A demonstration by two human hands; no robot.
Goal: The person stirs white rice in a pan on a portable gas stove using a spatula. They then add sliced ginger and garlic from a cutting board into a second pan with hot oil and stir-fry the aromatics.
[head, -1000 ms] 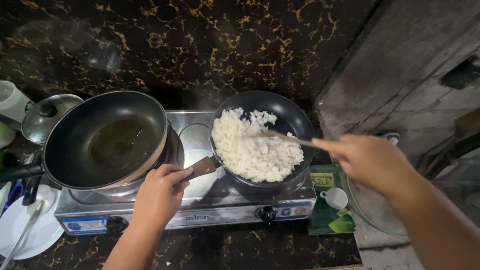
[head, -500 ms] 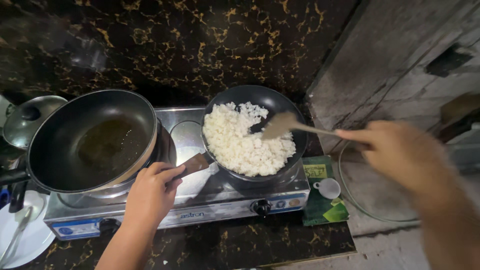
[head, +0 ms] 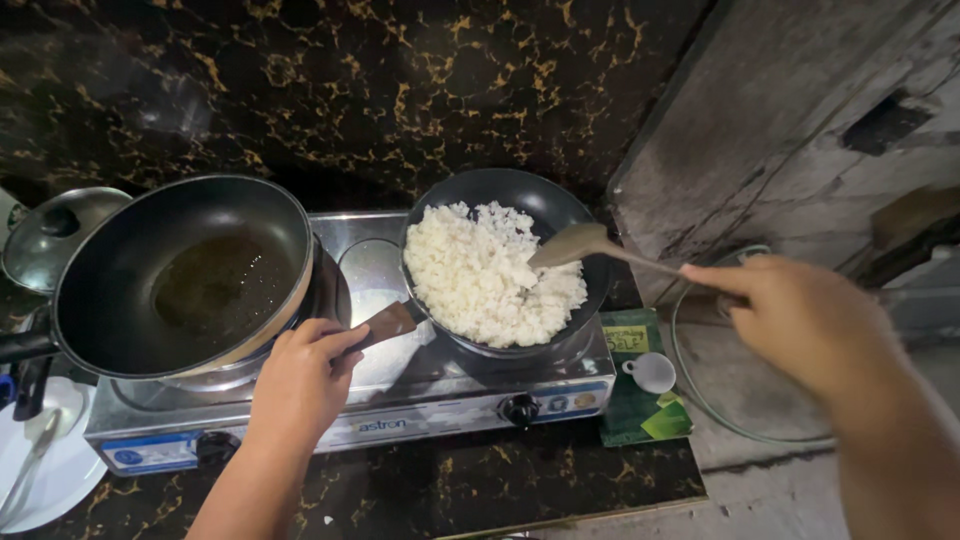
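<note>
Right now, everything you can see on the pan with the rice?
The rice pan is small, round, black and looks non-stick. It sits on the right burner of the steel stove. White rice fills its left and centre. The left hand grips its brownish handle; a wooden spatula held by the right hand hovers over the rice.

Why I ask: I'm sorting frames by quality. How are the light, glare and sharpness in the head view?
Head view: even, dim light; the rice is the brightest patch and close to washed out; soft glare on the steel stove; the right hand looms large and slightly soft near the lens; the left hand looks sharp.
</note>
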